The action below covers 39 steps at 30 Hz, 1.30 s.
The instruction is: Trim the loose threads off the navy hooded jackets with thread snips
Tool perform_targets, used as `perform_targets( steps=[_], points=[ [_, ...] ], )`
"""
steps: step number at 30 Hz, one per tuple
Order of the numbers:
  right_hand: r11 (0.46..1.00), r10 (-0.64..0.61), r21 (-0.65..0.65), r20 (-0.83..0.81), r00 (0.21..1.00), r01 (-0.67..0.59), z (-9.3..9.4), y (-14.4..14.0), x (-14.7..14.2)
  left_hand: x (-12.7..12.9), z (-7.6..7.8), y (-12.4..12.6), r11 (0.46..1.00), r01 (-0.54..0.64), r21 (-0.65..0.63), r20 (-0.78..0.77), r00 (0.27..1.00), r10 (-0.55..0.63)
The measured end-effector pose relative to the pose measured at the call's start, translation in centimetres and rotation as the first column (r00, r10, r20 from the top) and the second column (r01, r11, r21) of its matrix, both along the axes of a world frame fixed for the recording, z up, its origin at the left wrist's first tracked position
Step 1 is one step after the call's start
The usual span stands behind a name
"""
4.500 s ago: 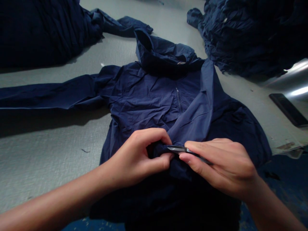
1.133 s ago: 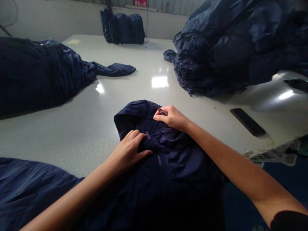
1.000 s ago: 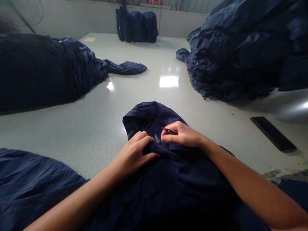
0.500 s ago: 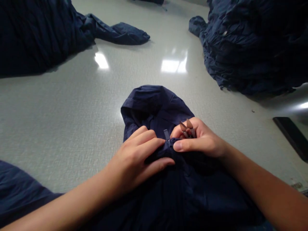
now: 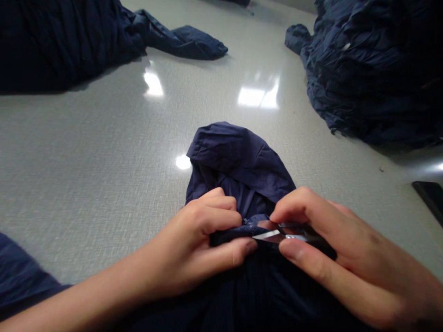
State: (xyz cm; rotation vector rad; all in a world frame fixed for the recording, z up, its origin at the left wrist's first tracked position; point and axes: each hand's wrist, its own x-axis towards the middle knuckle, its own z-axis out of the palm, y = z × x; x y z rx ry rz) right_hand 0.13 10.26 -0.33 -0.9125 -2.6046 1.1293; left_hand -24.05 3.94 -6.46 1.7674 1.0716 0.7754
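Observation:
A navy hooded jacket [image 5: 238, 147] lies in front of me, its hood pointing away across the table. My left hand [image 5: 211, 235] pinches a folded edge of the jacket below the hood, thumb under and fingers on top. In my right hand [image 5: 321, 240] is a pair of thread snips [image 5: 294, 236], held between thumb and fingers. The snips' pointed blades are apart and face left, at the pinched edge by my left fingertips. Whether the blades touch thread or cloth I cannot tell. The zipper pull is not visible.
The pale, shiny table [image 5: 104, 166] reflects lights. A navy garment heap [image 5: 69, 41] with a sleeve stretching right lies at the far left, and a crumpled navy pile [image 5: 363, 78] at the far right. A black phone-like object [image 5: 429, 196] lies at the right edge.
My right hand has let go of the jacket edge and turned the snips from pointing up to pointing left at the edge. The left hand keeps its pinch. The view has shifted slightly.

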Motion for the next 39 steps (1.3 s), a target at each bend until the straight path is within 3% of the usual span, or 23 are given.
perform_targets(
  steps=[4, 18, 25, 39],
  points=[
    [0.999, 0.031, 0.036, 0.050, 0.998, -0.033, -0.4, 0.4, -0.3, -0.1, 0.2, 0.0, 0.998, 0.011, -0.055, 0.064, 0.998, -0.008],
    [0.988, 0.012, 0.155, -0.095, 0.995, 0.003, -1.7, -0.1, -0.8, 0.2, 0.1, 0.1, 0.995, 0.015, -0.102, 0.098, 0.995, -0.005],
    [0.983, 0.068, 0.175, -0.116, 0.991, -0.047, -2.0, 0.0, -0.9, 0.2, 0.2, 0.1, 0.993, 0.045, -0.105, 0.098, 0.995, -0.035],
    [0.987, 0.027, 0.158, -0.082, 0.996, -0.014, -1.6, -0.1, -1.0, 0.1, 0.3, 0.2, 0.988, 0.106, -0.108, 0.116, 0.989, -0.093]
  ],
)
